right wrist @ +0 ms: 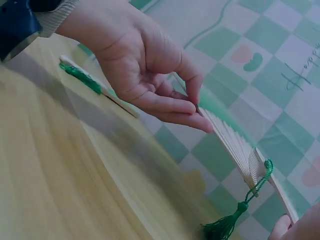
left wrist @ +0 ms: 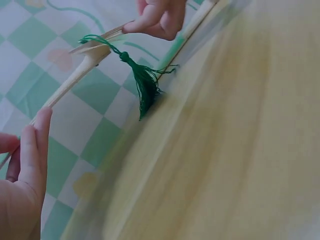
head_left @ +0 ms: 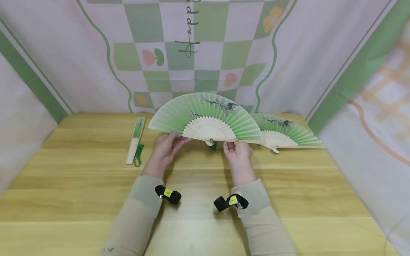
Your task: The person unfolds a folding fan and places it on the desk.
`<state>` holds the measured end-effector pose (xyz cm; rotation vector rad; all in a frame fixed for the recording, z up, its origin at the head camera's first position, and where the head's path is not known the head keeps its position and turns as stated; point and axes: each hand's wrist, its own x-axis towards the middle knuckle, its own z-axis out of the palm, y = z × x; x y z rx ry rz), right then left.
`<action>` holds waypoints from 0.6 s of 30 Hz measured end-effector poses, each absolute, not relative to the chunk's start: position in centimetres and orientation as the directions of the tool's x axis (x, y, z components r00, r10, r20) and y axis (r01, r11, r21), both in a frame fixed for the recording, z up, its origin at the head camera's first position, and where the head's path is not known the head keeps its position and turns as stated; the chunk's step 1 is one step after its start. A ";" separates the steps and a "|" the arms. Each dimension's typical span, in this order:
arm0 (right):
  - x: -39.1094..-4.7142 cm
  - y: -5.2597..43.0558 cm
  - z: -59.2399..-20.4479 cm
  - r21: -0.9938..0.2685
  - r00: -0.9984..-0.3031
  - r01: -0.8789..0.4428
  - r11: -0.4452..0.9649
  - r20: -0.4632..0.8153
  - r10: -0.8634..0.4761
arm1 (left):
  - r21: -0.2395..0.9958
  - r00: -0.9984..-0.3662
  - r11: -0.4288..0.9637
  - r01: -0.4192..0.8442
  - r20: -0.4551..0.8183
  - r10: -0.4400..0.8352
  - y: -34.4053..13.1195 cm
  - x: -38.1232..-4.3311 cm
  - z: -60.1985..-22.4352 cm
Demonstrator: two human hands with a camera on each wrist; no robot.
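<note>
A spread green folding fan (head_left: 205, 106) with a dark branch painted on it is held up above the back of the wooden table, its arc upward. My left hand (head_left: 164, 147) pinches its left outer stick between thumb and fingers, and in the right wrist view that left hand (right wrist: 150, 75) shows the grip closely. On the other side, my right hand (head_left: 239, 153) grips the right outer stick near the pivot. From the pivot hangs a green tassel (left wrist: 142, 85), between the two hands and mostly hidden in the head view.
A second spread green fan (head_left: 288, 133) lies at the back right, partly behind the held one. To the left lies a folded fan (head_left: 136, 138) with its green tassel (head_left: 138, 154). A checkered cloth (head_left: 179, 57) hangs behind the table (head_left: 198, 227).
</note>
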<state>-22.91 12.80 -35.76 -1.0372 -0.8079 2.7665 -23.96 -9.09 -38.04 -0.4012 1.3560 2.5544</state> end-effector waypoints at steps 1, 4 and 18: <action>-22.8 12.9 -35.7 -0.505 -0.770 0.119 -0.855 -0.591 0.241 | 0.764 -0.934 -0.558 -0.324 -0.351 0.061 -9.1 -23.9 -38.0; -22.4 13.0 -35.6 -0.521 -0.777 0.163 -0.838 -0.591 0.217 | 0.747 -0.922 -0.571 -0.342 -0.384 0.050 -9.1 -23.6 -38.0; -20.2 12.8 -37.0 -0.551 -0.788 0.296 -0.780 -0.602 0.126 | 0.739 -0.891 -0.514 -0.436 -0.434 0.133 -11.5 -21.3 -38.7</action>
